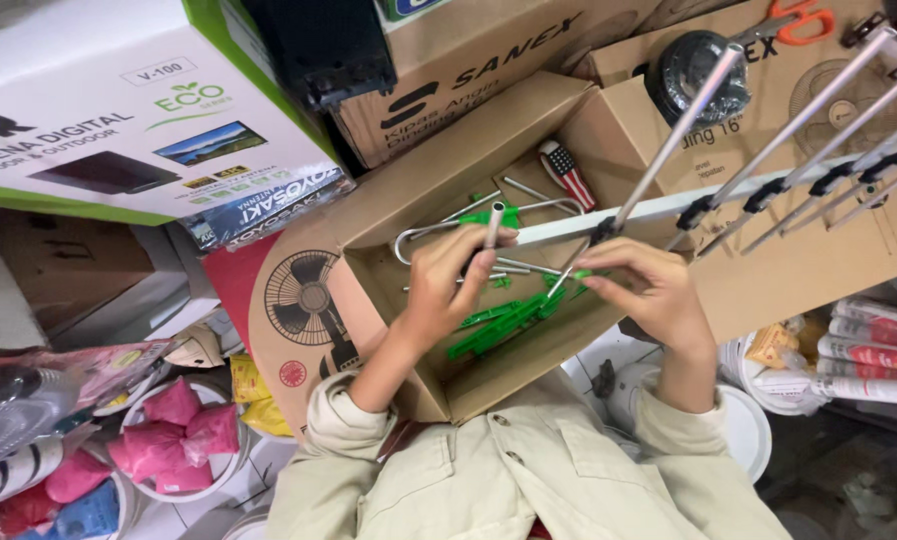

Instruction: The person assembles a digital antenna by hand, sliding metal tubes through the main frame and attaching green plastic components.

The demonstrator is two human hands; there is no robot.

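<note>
Aluminium rod: the left hand (446,285) pinches a short silver tube (493,224) upright, its open end up, just under the white antenna boom (608,212).
Left grip: fingers closed round the tube's lower part, thumb against it; the hold looks firm.
Right grip: the right hand (653,290) has fingertips pinched shut on a small green plastic clip (573,277) where a long rod (668,140) comes down to the boom.
Boom: it runs across just above both grips, carrying a row of black clamps (768,192) and slanting rods off to the right.
Doing it well, as I judge: steady the clip with the right grip, keep the tube square to the boom, and push straight rather than twisting, since thin tube bends easily.
Below the grips: an open cardboard box (388,290) with spare green clips (498,325) and bent wire pieces.
Further out: a striped-handled tool (566,172) beyond the boom, pink bags in a tub (173,435) down left.
</note>
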